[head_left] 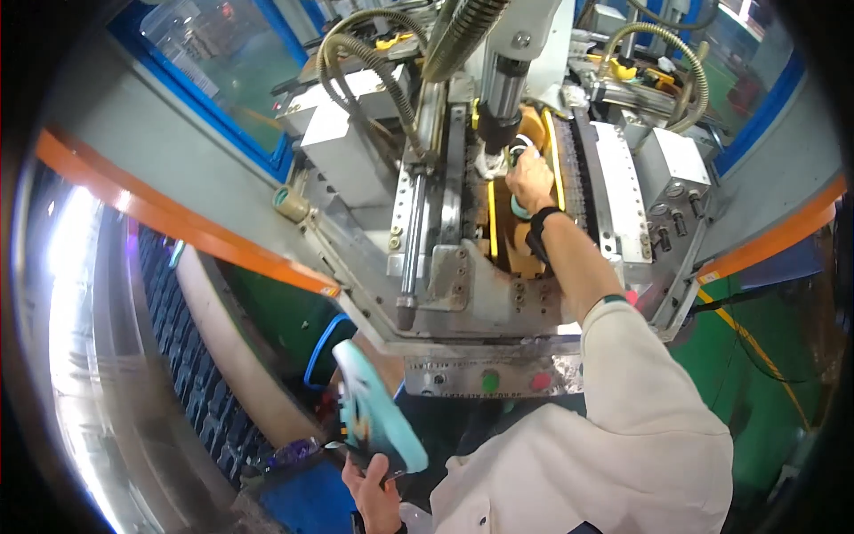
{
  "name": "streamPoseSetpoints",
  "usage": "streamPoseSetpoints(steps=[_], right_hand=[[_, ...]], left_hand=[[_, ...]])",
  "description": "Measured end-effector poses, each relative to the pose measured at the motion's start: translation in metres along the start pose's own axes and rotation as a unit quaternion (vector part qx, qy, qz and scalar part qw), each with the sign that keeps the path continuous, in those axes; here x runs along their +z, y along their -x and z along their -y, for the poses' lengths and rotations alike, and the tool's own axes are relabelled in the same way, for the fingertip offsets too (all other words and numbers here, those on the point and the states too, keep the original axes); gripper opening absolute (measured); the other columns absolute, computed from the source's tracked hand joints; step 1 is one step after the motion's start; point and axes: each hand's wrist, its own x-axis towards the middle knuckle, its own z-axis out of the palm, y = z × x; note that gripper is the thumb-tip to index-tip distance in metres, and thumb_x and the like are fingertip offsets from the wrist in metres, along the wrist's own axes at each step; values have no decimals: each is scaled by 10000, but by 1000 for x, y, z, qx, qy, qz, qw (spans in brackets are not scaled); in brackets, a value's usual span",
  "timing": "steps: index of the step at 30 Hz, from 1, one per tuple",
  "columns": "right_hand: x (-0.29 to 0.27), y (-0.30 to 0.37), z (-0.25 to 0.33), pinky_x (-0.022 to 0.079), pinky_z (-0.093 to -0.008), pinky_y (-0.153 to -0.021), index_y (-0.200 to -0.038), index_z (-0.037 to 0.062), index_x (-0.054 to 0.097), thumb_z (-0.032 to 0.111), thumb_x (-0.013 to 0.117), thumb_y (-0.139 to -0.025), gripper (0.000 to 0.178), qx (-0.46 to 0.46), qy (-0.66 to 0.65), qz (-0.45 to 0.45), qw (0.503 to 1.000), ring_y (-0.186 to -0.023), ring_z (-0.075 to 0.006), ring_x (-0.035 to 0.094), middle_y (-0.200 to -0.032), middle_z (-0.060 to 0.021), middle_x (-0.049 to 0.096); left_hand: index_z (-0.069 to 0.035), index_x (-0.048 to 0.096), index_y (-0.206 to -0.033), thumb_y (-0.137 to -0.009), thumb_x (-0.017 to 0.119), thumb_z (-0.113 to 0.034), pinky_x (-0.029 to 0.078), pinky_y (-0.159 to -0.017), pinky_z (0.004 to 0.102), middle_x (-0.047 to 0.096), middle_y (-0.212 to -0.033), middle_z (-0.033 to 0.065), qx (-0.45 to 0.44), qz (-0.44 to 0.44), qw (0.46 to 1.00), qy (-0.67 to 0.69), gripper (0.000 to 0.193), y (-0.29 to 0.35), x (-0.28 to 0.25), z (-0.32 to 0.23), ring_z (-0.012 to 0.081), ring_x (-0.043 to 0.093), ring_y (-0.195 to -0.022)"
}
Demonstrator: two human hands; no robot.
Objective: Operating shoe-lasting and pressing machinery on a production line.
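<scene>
Low on the left, my left hand [375, 488] grips a teal and white shoe [378, 414] by one end, thumb pressed on it. The shoe is tilted, its other end pointing up toward the machine. My right arm reaches forward into the machine, where my right hand [531, 181] is closed just beside the dark press head [501, 129]. A white-rimmed piece shows past its knuckles and a bit of teal [519, 206] beneath the wrist side; what the fingers hold is hidden. Yellow-edged guide rails [494, 222] run along both sides of that spot.
A metal rod with a dark tip [406, 313] projects toward me, left of my right arm. Green and red buttons [491, 381] sit on the front panel. A control box with gauges [674, 173] stands at right. A conveyor of dark ridged segments [191, 356] curves along the left.
</scene>
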Motion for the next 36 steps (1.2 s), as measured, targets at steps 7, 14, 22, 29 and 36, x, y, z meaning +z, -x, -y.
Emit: streamPoseSetpoints(steps=[7,14,22,29,36], right_hand=[[-108,105,22,526,-450,-763,-1069,-6,541,96,669,-775,337,-247,-231,-55,940,-873,-401,633,-899,-169,642],[-69,342,-3,535,-440,-803,-1001,71,608,152,665,-825,202,-311,-301,279,858,-1004,-304,604,-1030,-85,601],[4,370,-31,533,-468,-830,-993,79,583,142,537,-884,134,-356,-225,331,845,-1135,-332,529,-1094,-127,529],[-119,283,15,541,-440,-702,-1004,62,620,144,647,-811,212,-309,-418,204,830,-783,-359,618,-939,-136,607],[-89,306,30,551,-428,-706,-1001,78,635,89,652,-803,199,-425,-305,266,810,-865,-328,637,-903,-117,625]], left_hand=[[-34,611,-1107,-890,699,-187,468,-629,279,615,-840,14,30,-223,974,-26,280,47,-47,55,155,607,-735],[-28,606,-1056,-824,744,-202,486,-690,289,653,-963,51,-65,-176,976,111,321,50,-7,68,171,640,-862],[-67,618,-1049,-843,746,-192,509,-677,312,667,-910,38,-43,-184,980,67,272,81,20,80,167,654,-812],[-55,604,-1128,-846,721,-216,487,-735,310,653,-1013,53,-59,-221,969,90,345,86,2,91,182,627,-923],[-66,628,-1149,-920,662,-238,539,-815,346,695,-1056,59,-56,-192,968,152,288,85,6,103,195,673,-946]])
